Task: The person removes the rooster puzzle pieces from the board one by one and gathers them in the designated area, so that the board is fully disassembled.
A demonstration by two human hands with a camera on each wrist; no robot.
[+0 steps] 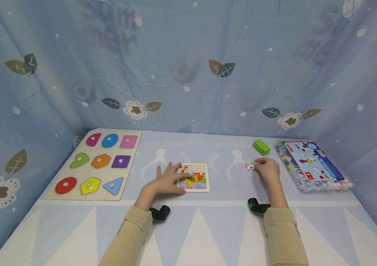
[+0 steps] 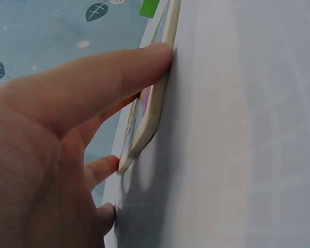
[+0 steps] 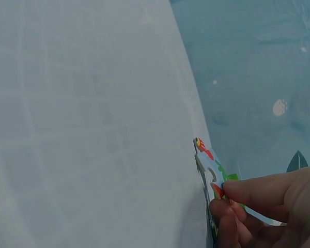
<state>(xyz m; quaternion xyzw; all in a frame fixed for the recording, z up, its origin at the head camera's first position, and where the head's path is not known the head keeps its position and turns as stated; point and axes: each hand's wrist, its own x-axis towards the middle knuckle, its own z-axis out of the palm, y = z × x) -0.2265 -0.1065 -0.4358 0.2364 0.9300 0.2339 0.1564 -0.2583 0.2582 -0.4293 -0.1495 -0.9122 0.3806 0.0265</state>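
A small wooden jigsaw tray [image 1: 208, 181] with a colourful chicken picture [image 1: 197, 180] lies mid-table; bare wood shows along its top strip. My left hand [image 1: 166, 181] rests on its left side with fingers spread. The index finger reaches over the picture, and the thumb [image 2: 144, 59] touches the near edge. To the right, my right hand [image 1: 268, 170] pinches a jigsaw piece [image 1: 249, 166] between thumb and fingers. In the right wrist view this piece [image 3: 211, 168] shows red, green and pale blue, close to the table surface. The fingertips hide part of it.
A wooden shape board [image 1: 105, 177] with several coloured knobbed shapes lies at left. Behind my right hand is a green block [image 1: 261, 147]. A clear box of beads [image 1: 314, 166] with a printed label stands at right. Patterned curtain [image 1: 188, 92] hangs behind the table.
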